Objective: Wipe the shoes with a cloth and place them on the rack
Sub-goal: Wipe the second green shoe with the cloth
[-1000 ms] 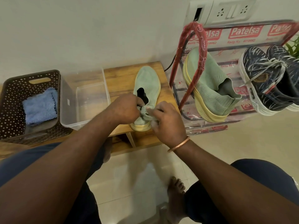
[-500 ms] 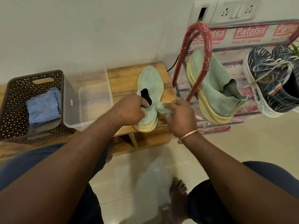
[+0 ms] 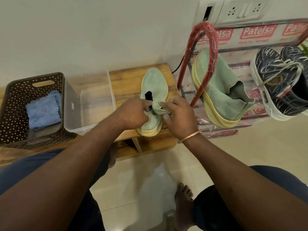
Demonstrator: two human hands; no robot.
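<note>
The left hand and the right hand each pinch the collar of the green shoe on the counter. The blue cloth lies well left of them.

Soft, even indoor light of moderate brightness, with a warm cast. The glossy floor carries a pale, diffuse reflection. Shadows are faint, deepest beneath the counter. Wide-angle distortion bows the wall socket and rack at upper right. The knit of the shoe resolves sharply; the forearms at the lower edge appear enlarged.
</note>
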